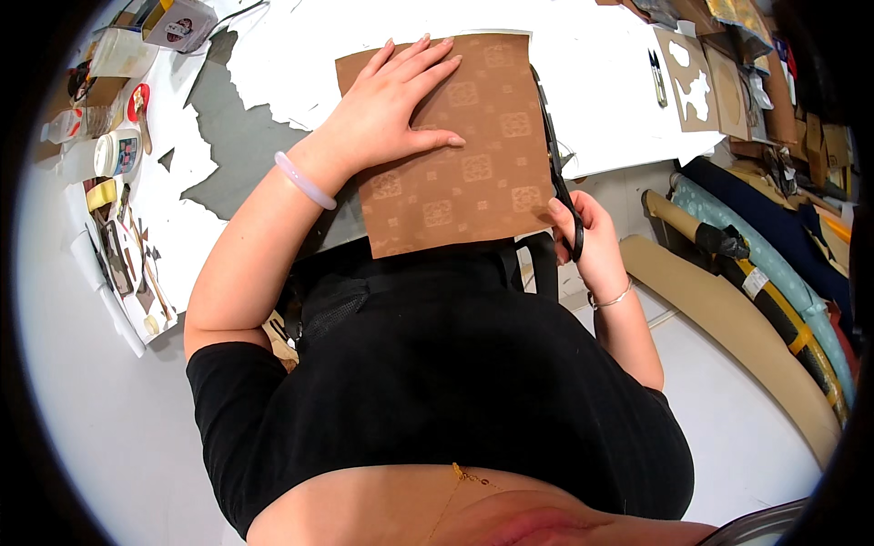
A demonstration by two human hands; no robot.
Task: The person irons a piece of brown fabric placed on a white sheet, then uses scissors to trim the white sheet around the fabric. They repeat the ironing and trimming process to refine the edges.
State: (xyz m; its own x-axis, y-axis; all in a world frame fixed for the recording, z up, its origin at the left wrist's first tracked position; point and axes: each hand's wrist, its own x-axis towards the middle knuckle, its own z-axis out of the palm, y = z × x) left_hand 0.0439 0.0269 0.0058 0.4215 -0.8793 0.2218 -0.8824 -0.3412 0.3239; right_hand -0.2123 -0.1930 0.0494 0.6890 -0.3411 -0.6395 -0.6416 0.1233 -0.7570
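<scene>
A brown sheet with a pale square pattern (478,167) lies over the near edge of the white-covered table, its lower edge overhanging towards me. My left hand (403,102) rests on its upper left part, palm down and fingers spread, and holds nothing. At the lower right corner, my right hand (590,225) grips the black handles of a pair of scissors (578,235). The blades run up along the sheet's right edge, partly hidden by it. Whether they are cutting, I cannot tell.
Torn white paper (273,75) surrounds a grey surface (235,143). A white jar (113,153), a clear plastic bottle (78,125) and a red lid (138,100) stand or lie at left. Cardboard with cutouts (689,85) lies at right, above rolled materials (758,232) beside the table.
</scene>
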